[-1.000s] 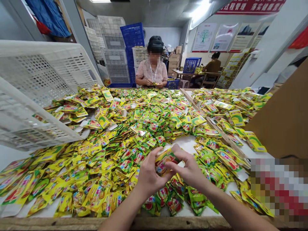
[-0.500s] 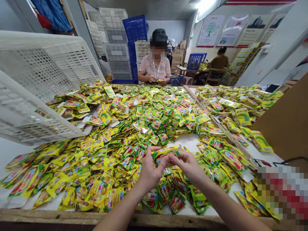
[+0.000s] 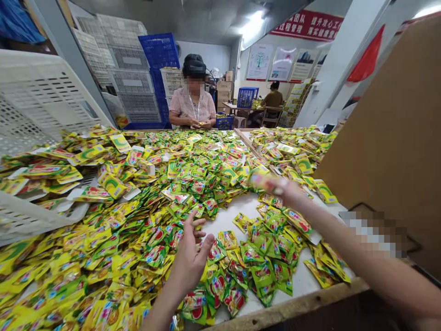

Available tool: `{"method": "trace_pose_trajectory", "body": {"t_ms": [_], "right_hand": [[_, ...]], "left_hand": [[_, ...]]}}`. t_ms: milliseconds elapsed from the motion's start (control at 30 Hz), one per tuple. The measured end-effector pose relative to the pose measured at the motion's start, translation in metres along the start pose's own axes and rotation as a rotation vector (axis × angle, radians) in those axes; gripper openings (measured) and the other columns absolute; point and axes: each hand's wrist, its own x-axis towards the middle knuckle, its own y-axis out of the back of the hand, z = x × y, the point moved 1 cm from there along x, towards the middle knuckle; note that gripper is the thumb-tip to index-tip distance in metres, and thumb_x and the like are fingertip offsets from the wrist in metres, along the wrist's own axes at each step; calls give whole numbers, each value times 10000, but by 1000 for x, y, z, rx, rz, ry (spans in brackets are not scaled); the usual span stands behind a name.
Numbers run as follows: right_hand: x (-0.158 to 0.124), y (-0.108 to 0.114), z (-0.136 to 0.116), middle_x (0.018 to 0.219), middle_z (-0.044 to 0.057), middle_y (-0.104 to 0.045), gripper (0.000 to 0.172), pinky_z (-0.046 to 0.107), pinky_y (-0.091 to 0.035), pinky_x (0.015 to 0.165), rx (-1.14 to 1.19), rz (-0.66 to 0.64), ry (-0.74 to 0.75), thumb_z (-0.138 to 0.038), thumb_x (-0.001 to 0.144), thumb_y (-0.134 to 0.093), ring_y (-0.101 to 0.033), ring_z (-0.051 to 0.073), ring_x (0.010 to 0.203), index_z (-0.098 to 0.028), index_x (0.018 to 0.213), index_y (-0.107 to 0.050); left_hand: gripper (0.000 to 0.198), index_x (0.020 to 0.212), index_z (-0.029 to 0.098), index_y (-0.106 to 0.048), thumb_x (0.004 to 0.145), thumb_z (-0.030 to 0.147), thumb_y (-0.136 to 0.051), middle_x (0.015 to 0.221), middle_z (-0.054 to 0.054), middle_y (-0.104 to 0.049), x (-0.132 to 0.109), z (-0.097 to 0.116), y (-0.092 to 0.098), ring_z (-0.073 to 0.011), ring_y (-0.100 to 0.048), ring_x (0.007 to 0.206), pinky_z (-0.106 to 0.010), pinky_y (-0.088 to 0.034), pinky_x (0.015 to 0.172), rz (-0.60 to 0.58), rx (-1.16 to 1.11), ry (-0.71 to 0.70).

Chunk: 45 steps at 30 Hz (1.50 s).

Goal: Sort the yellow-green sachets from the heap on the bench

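My left hand hovers over the pile of small green and yellow sachets, its fingers apart and nothing in them. Further off to the right, my right hand is stretched out near the wooden divider, gripping a small carton. That carton is yellow with red and is smeared by motion. Beneath and between my hands lie green sachets with red fruit pictures. A patch of white tabletop shows between the sachet heaps.
At left, a tilted white plastic crate spills yellow cartons with open flaps. A wooden divider separates more cartons at right. A brown cardboard panel stands right. Across the table a person handles something small.
My right hand has carried the carton away from my left hand, forward and right toward the divider. The left hand has let go and opened. The view has swung right.
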Motion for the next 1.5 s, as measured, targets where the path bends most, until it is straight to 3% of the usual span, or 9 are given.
{"method": "trace_pose_trajectory", "body": {"t_ms": [133, 233, 467, 733, 967, 1100, 1200, 1333, 1500], "right_hand": [[57, 53, -68, 914, 40, -621, 139, 190, -429, 487, 22, 406, 214, -242, 859, -519, -571, 83, 613, -219, 997, -527], [54, 59, -74, 913, 56, -625, 175, 234, -452, 575, -14, 469, 349, -234, 824, -577, -583, 109, 669, -198, 995, -563], [26, -30, -2, 865, 54, -681, 179, 344, -507, 757, -739, -272, 556, -324, 798, -650, -631, 183, 790, -162, 866, -681], [63, -69, 41, 1131, 94, -599, 343, 417, -486, 845, -866, -165, 447, -304, 860, -597, -591, 228, 995, -152, 1163, -552], [44, -50, 45, 768, 57, -674, 344, 308, -438, 682, -882, -167, 470, -225, 734, -682, -616, 236, 761, -179, 1069, -614], [28, -41, 40, 683, 42, -646, 182, 295, -416, 647, -844, -181, 507, -170, 737, -625, -589, 216, 687, -181, 919, -634], [13, -36, 30, 696, 59, -643, 14, 308, -421, 652, -788, -180, 531, -180, 737, -599, -579, 219, 695, -186, 742, -610], [-25, -39, 29, 701, 28, -656, 158, 295, -466, 600, -632, -289, 525, -335, 792, -554, -592, 185, 645, -188, 804, -611], [-80, -70, 54, 774, 32, -684, 374, 328, -540, 632, -4, -515, 188, -530, 701, -641, -646, 196, 717, -189, 848, -601]], "left_hand": [[626, 1341, 213, -289, 837, 530, -480, 1219, -136, -502, 2, 2, 5, -211, -593, 891, -415, -496, 794, 103, 14, -8], [607, 1323, 215, -313, 830, 514, -501, 1203, -130, -510, 1, 2, 5, -213, -592, 891, -414, -505, 782, 121, 22, -13], [518, 1271, 209, -380, 829, 433, -532, 1139, -113, -551, 4, -2, 3, -188, -610, 829, -391, -517, 757, 162, 37, -75], [360, 1119, 163, -509, 850, 402, -482, 894, -64, -613, 22, -13, 14, -157, -595, 665, -313, -514, 629, 223, 173, -76], [404, 1203, 157, -523, 817, 275, -529, 1212, -137, -597, 27, -24, -43, -247, -558, 1111, -391, -441, 946, -298, 481, -158], [491, 1179, 136, -560, 693, 161, -623, 1183, -170, -602, 26, -28, -59, -321, -524, 1137, -465, -395, 976, -386, 545, -141], [452, 1122, 158, -581, 673, 134, -624, 1064, -144, -627, 25, -26, -52, -314, -549, 1048, -464, -409, 933, -339, 567, -119], [195, 993, 179, -569, 838, 185, -450, 1013, -110, -603, 24, -13, -32, -252, -540, 996, -412, -417, 893, -157, 526, -132], [220, 893, 188, -484, 865, 405, -456, 712, 8, -505, 18, -1, -20, -143, -514, 659, -253, -431, 608, 94, -74, -75]]}}
